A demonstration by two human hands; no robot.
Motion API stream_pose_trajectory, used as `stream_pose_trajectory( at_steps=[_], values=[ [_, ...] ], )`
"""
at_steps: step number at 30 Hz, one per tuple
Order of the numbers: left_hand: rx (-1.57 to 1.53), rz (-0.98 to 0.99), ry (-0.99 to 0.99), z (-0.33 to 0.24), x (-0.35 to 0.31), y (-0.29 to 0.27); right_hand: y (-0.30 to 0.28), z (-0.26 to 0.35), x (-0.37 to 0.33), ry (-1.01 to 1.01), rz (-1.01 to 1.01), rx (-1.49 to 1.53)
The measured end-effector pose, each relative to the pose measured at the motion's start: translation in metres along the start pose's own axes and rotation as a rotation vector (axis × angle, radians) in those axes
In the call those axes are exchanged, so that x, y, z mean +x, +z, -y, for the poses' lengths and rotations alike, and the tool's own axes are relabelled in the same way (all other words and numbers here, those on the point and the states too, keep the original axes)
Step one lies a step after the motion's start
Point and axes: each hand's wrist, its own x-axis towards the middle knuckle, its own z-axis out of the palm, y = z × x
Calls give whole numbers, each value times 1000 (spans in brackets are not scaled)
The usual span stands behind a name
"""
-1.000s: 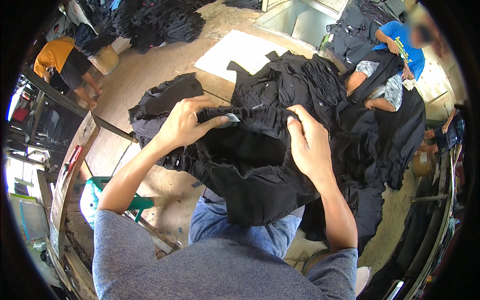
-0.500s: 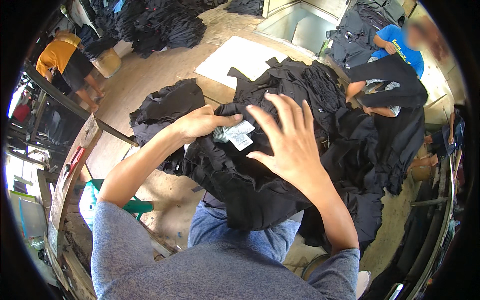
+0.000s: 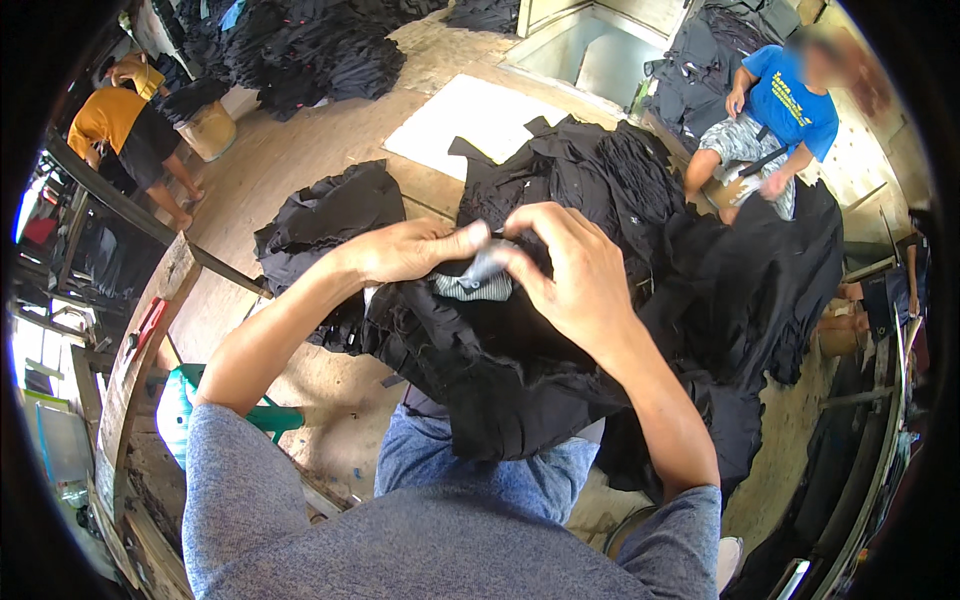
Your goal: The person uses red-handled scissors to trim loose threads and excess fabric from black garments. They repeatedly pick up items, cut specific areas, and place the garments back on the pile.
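A black garment [image 3: 510, 400] lies over my lap, its upper edge raised between my hands. My left hand [image 3: 410, 250] is closed on that edge, the thumb pressed along it. My right hand [image 3: 585, 275] is closed at the same edge, thumb and fingers pinched together just right of the left thumb. Between the hands a grey-and-white striped lining [image 3: 475, 288] shows inside the garment. A pale label [image 3: 487, 268] stands above it near my right thumb, partly hidden and blurred.
A heap of black garments [image 3: 570, 165] rises just beyond my hands. A pale sheet [image 3: 450, 120] lies on the floor behind. One person in a blue shirt [image 3: 795, 105] sits at right; another in orange [image 3: 115, 120] bends at far left. A green stool [image 3: 180, 400] stands at my left.
My right hand has gone from spread fingers to a pinch at the garment's edge. The label has been lifted. The seated person has lowered a black garment from their lap.
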Motion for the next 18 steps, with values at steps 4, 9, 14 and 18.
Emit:
stream_pose_trajectory(
  at_steps=[4, 9, 14, 18],
  values=[
    [265, -108, 267, 0, 1, -16, -39, -21, -21, 296, 433, -31],
    [524, -529, 307, 11, 61, -65, -62, -54, -48, 555, 258, 382],
    [645, -834, -38, 19, 132, -194, -64, -51, -60, 533, 13, 324],
    [499, -1331, -126, 18, 105, -295, -56, -45, -69, 454, 0, 281]
  ],
)
